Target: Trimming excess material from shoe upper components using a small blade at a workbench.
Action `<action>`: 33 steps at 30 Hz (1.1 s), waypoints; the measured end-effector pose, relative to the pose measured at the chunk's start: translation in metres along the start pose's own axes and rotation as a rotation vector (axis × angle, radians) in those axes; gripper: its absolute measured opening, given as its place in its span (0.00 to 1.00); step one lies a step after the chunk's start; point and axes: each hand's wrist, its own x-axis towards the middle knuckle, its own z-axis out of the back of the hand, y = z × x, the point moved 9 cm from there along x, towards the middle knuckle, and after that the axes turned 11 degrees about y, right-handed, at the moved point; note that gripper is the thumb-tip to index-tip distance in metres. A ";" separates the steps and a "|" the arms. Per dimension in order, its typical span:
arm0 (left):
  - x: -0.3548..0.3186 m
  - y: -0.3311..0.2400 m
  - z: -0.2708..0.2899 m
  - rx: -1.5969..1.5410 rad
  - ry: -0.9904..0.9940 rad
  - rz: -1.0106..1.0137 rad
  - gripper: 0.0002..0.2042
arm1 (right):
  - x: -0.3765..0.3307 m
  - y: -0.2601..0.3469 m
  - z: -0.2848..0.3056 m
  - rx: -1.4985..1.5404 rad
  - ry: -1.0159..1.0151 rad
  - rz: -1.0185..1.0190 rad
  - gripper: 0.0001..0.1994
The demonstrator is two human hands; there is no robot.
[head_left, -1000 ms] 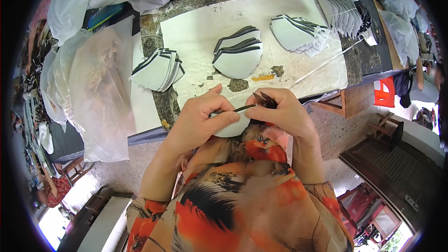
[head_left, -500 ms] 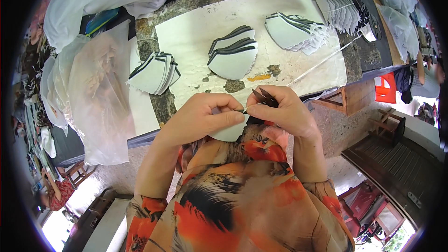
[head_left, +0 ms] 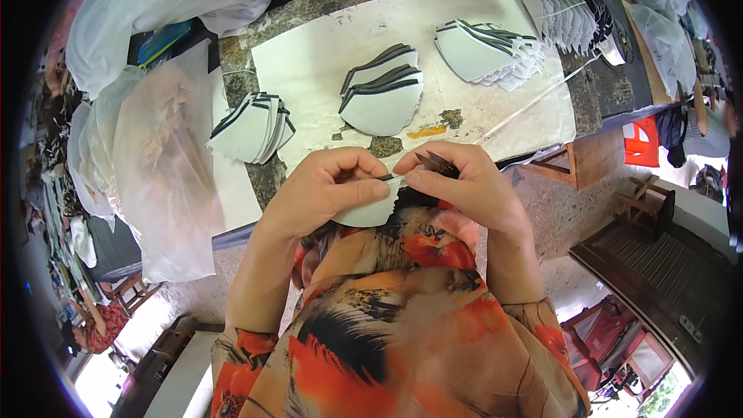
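My left hand (head_left: 313,193) is closed on a pale, shoe-upper-like cut piece (head_left: 368,210) with a dark top edge and a jagged right side. Thumb and fingers pinch it just in front of my body. Close beside it, my right hand (head_left: 468,186) is closed around small dark thread snips (head_left: 436,162), their blade tips poking up between the fingers. The right thumb and forefinger also meet at the piece's upper right corner, where a thin pale bit shows between the hands. Whether they grip a thread there is too small to tell.
On the pale sheet (head_left: 302,54) lie a middle stack of similar pieces (head_left: 383,104) and a right one (head_left: 484,50); another stack (head_left: 251,128) sits at left. A grey bundle (head_left: 557,15) lies far right. Plastic bags (head_left: 166,162) cover the left side. A wooden stool (head_left: 596,159) stands right.
My left hand has shifted slightly left with the pale piece, widening the gap between my thumbs. The right hand has barely moved and still holds the snips.
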 end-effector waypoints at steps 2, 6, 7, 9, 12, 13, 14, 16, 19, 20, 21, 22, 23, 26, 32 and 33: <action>0.000 -0.002 -0.001 0.007 0.033 0.004 0.07 | 0.002 0.001 -0.003 -0.022 0.070 0.042 0.07; 0.003 -0.008 -0.010 0.037 0.051 0.016 0.07 | 0.004 -0.002 -0.001 -0.046 0.056 0.052 0.07; 0.004 -0.011 -0.011 0.036 0.050 0.015 0.07 | 0.003 0.000 -0.002 -0.050 0.043 0.043 0.07; 0.002 -0.014 -0.009 0.192 0.012 0.075 0.08 | 0.003 0.000 -0.002 -0.056 0.033 0.036 0.06; -0.001 -0.013 -0.002 0.128 -0.070 0.009 0.09 | 0.004 0.005 -0.001 -0.083 0.015 0.112 0.06; -0.002 -0.012 0.000 0.134 -0.075 0.006 0.09 | 0.002 0.006 0.001 -0.100 0.017 0.157 0.06; -0.003 -0.010 0.003 0.065 -0.086 -0.004 0.09 | 0.001 0.009 0.004 -0.116 0.020 0.203 0.06; -0.007 -0.006 0.007 -0.002 -0.106 -0.016 0.09 | -0.001 0.016 0.002 -0.231 0.118 0.248 0.07; -0.008 -0.009 0.009 -0.011 -0.141 -0.041 0.09 | -0.005 0.034 -0.010 -0.484 0.179 0.419 0.08; -0.009 -0.007 0.010 -0.033 -0.158 -0.014 0.09 | -0.010 0.042 -0.012 -0.715 0.056 0.506 0.10; -0.010 -0.004 0.012 -0.055 -0.177 0.012 0.09 | -0.016 0.050 -0.018 -0.946 -0.071 0.589 0.12; -0.010 -0.003 0.013 -0.054 -0.177 0.012 0.09 | -0.018 0.052 -0.023 -0.946 -0.073 0.590 0.12; -0.011 0.000 0.015 -0.105 -0.195 0.000 0.09 | -0.018 0.051 -0.024 -0.990 -0.120 0.482 0.12; -0.015 0.002 0.017 -0.161 -0.208 -0.025 0.08 | -0.014 0.051 -0.022 -0.955 -0.145 0.316 0.13; -0.016 0.003 0.017 -0.220 -0.209 -0.068 0.08 | -0.011 0.049 -0.018 -0.805 -0.147 0.281 0.11; -0.016 0.003 0.018 -0.249 -0.213 -0.083 0.09 | -0.012 0.050 -0.015 -0.749 -0.182 0.279 0.11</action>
